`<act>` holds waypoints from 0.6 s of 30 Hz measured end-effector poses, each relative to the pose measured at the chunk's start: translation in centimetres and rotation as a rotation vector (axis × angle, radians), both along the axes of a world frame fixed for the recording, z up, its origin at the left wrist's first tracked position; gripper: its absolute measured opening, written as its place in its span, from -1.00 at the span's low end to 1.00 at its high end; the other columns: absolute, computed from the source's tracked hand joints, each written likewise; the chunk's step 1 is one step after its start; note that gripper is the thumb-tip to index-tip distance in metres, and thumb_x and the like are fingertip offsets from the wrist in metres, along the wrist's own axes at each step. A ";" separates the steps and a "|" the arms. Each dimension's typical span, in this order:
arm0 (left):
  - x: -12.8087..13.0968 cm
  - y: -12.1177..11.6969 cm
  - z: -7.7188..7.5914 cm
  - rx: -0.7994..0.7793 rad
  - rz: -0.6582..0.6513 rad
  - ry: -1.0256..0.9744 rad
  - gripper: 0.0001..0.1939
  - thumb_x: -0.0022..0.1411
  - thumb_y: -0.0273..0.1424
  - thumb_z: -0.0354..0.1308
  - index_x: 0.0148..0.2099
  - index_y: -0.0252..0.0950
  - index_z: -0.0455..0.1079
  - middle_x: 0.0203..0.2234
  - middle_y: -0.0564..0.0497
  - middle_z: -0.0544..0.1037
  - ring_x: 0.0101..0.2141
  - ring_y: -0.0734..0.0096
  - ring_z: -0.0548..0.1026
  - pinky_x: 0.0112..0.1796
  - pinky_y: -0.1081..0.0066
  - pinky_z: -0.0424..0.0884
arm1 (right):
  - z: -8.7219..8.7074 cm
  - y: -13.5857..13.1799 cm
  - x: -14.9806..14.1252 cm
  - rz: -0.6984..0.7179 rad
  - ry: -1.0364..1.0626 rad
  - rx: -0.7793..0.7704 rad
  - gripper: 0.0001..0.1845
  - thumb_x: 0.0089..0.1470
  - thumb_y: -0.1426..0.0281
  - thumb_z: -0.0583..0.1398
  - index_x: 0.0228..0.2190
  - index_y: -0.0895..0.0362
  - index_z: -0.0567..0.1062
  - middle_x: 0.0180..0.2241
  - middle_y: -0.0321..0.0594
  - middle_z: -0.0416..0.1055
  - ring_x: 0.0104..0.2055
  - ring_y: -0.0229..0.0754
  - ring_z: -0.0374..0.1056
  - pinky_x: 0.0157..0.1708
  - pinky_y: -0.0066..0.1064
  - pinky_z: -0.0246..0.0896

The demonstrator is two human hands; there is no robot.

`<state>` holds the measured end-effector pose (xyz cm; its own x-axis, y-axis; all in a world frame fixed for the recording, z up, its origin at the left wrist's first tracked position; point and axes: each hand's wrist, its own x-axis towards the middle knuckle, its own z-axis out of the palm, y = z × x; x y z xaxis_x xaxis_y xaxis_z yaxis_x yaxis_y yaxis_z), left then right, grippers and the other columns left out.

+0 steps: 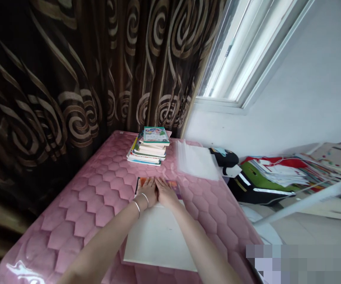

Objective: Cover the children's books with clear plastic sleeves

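Observation:
My left hand (pixel 147 191) and my right hand (pixel 164 192) lie flat side by side, touching each other, fingers stretched away from me. Under them is a dark-edged sheet or book cover with orange and purple colours (pixel 174 190), mostly hidden by the hands. A large pale white board or sheet (pixel 158 240) extends from beneath it toward me, below my forearms. Two silver bracelets (pixel 137 209) circle my left wrist. Whether the coloured piece is joined to the white one, I cannot tell.
The table has a pink hexagon-patterned cover (pixel 96 193). Beyond my hands stands a stack of books (pixel 149 148), with clear plastic sheets (pixel 196 159) right of it. Bags and piled papers (pixel 285 171) lie off the right side. A brown curtain (pixel 123 71) hangs behind, near a window (pixel 241 47).

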<state>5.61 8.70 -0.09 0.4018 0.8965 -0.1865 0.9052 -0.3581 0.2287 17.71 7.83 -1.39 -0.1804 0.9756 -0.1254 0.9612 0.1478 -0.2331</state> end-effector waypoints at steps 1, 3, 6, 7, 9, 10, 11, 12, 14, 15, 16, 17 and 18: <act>0.0 0.0 -0.1 0.005 0.005 -0.009 -0.37 0.30 -0.26 -0.31 0.37 -0.32 -0.09 0.34 -0.05 -0.06 0.32 0.13 -0.13 0.22 -0.18 -0.31 | -0.1 0.0 0.0 0.022 0.026 -0.008 -0.35 0.16 0.49 -0.13 0.28 0.25 -0.01 0.34 -0.16 -0.16 0.38 -0.14 -0.29 0.29 -0.18 -0.34; -0.2 0.0 -0.2 0.014 0.021 -0.030 -0.36 0.29 -0.24 -0.30 0.38 -0.32 -0.10 0.34 -0.04 -0.06 0.32 0.15 -0.11 0.23 -0.16 -0.35 | -0.1 0.0 0.3 0.003 0.035 -0.024 -0.38 0.20 0.42 -0.15 0.28 0.30 0.00 0.34 -0.11 -0.15 0.38 -0.15 -0.28 0.30 -0.20 -0.36; -1.0 0.0 -0.5 0.012 0.058 -0.026 -0.33 0.28 -0.21 -0.27 0.38 -0.32 -0.14 0.35 -0.02 -0.10 0.32 0.15 -0.14 0.23 -0.15 -0.39 | 0.0 -0.3 1.4 -0.106 -0.009 -0.049 -0.36 0.25 0.30 -0.16 0.27 0.34 -0.01 0.34 -0.04 -0.18 0.38 -0.11 -0.30 0.30 -0.14 -0.40; -1.4 0.2 -0.6 0.012 0.084 -0.011 -0.32 0.28 -0.21 -0.27 0.39 -0.33 -0.16 0.35 -0.02 -0.12 0.33 0.16 -0.15 0.23 -0.16 -0.40 | 0.1 -0.5 1.9 -0.148 -0.023 -0.060 -0.36 0.26 0.27 -0.17 0.28 0.34 -0.02 0.34 -0.04 -0.20 0.38 -0.10 -0.31 0.30 -0.12 -0.40; -2.5 0.5 -0.8 0.016 0.143 0.033 -0.33 0.29 -0.22 -0.30 0.39 -0.33 -0.19 0.36 -0.02 -0.15 0.33 0.18 -0.17 0.22 -0.17 -0.41 | 0.0 -0.7 2.8 -0.222 -0.036 -0.073 -0.36 0.27 0.26 -0.19 0.28 0.32 -0.03 0.35 -0.05 -0.23 0.38 -0.11 -0.32 0.29 -0.09 -0.39; -3.1 0.7 -0.9 0.021 0.168 0.053 -0.33 0.30 -0.22 -0.31 0.39 -0.33 -0.20 0.36 -0.02 -0.16 0.33 0.19 -0.17 0.22 -0.17 -0.41 | -0.1 -0.8 3.1 -0.247 -0.037 -0.075 -0.36 0.27 0.26 -0.20 0.28 0.31 -0.04 0.35 -0.06 -0.24 0.38 -0.11 -0.32 0.29 -0.08 -0.38; -3.8 0.9 -0.9 0.025 0.180 0.067 -0.34 0.30 -0.21 -0.33 0.39 -0.32 -0.21 0.36 -0.01 -0.16 0.33 0.20 -0.18 0.21 -0.18 -0.40 | -0.2 -0.8 3.4 -0.262 -0.036 -0.074 -0.36 0.27 0.26 -0.21 0.28 0.31 -0.04 0.35 -0.06 -0.24 0.38 -0.12 -0.32 0.29 -0.08 -0.37; -4.5 1.1 -0.9 0.026 0.177 0.074 -0.34 0.30 -0.20 -0.33 0.39 -0.31 -0.21 0.36 0.00 -0.16 0.33 0.20 -0.18 0.21 -0.19 -0.41 | -0.3 -0.8 3.6 -0.269 -0.034 -0.072 -0.37 0.27 0.26 -0.20 0.28 0.30 -0.04 0.35 -0.06 -0.24 0.38 -0.12 -0.31 0.29 -0.08 -0.36; -5.6 1.5 -0.8 0.025 0.153 0.074 -0.33 0.30 -0.15 -0.32 0.39 -0.25 -0.20 0.35 0.03 -0.13 0.33 0.17 -0.20 0.20 -0.22 -0.41 | -0.5 -0.7 3.8 -0.272 -0.027 -0.062 -0.37 0.27 0.25 -0.19 0.28 0.28 -0.02 0.35 -0.07 -0.23 0.38 -0.12 -0.29 0.29 -0.09 -0.36; -6.0 1.6 -0.7 0.023 0.141 0.071 -0.33 0.30 -0.12 -0.31 0.39 -0.23 -0.18 0.35 0.04 -0.11 0.33 0.15 -0.21 0.19 -0.23 -0.40 | -0.5 -0.7 4.0 -0.270 -0.018 -0.054 -0.38 0.27 0.25 -0.18 0.28 0.26 0.00 0.35 -0.07 -0.21 0.38 -0.12 -0.28 0.29 -0.09 -0.36; -6.3 1.7 -0.6 0.021 0.132 0.069 -0.32 0.29 -0.10 -0.29 0.39 -0.21 -0.16 0.35 0.04 -0.09 0.33 0.13 -0.22 0.19 -0.24 -0.39 | -0.5 -0.6 4.1 -0.267 -0.005 -0.045 -0.39 0.27 0.25 -0.16 0.27 0.24 0.02 0.35 -0.07 -0.18 0.37 -0.12 -0.25 0.28 -0.10 -0.34; -6.4 1.8 -0.5 0.025 0.126 0.069 -0.31 0.28 -0.08 -0.27 0.38 -0.20 -0.14 0.35 0.04 -0.08 0.33 0.10 -0.23 0.19 -0.25 -0.38 | -0.5 -0.6 4.3 -0.259 0.013 -0.030 -0.40 0.26 0.26 -0.13 0.26 0.22 0.05 0.34 -0.08 -0.14 0.37 -0.12 -0.21 0.28 -0.11 -0.31; -6.5 1.9 -0.4 0.030 0.122 0.072 -0.31 0.27 -0.07 -0.25 0.38 -0.20 -0.11 0.35 0.03 -0.07 0.33 0.08 -0.22 0.19 -0.25 -0.38 | -0.6 -0.6 4.6 -0.249 0.034 -0.008 -0.42 0.25 0.27 -0.10 0.25 0.19 0.10 0.33 -0.09 -0.08 0.35 -0.11 -0.15 0.27 -0.12 -0.28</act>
<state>-0.85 10.58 -0.49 0.2763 0.9435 -0.1828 0.9560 -0.2504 0.1527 22.32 7.19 -1.95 0.0616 0.9894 -0.1313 0.9592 -0.0951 -0.2664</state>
